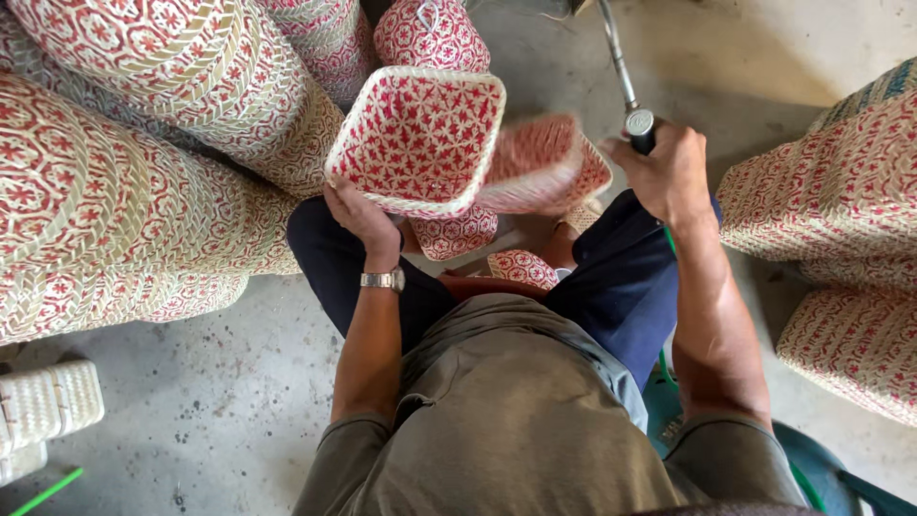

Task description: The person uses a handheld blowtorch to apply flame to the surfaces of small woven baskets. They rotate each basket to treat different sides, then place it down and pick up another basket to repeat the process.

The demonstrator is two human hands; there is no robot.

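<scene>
Left hand (358, 212) fingers grip a red-patterned woven box (417, 137); right hand (669, 172) clenches a metal tool handle (638, 126); finished baskets (143, 143) stacked far left, more remain

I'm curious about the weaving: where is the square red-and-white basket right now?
In the head view, the square basket is up at centre-left, held by the left hand in front of stacked woven rolls, beside a blurred basket.

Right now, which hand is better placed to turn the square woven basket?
Probably the left hand: its grip is already on the rim of the square red-and-white basket. The right hand is occupied, closed around a metal tool handle.
</scene>
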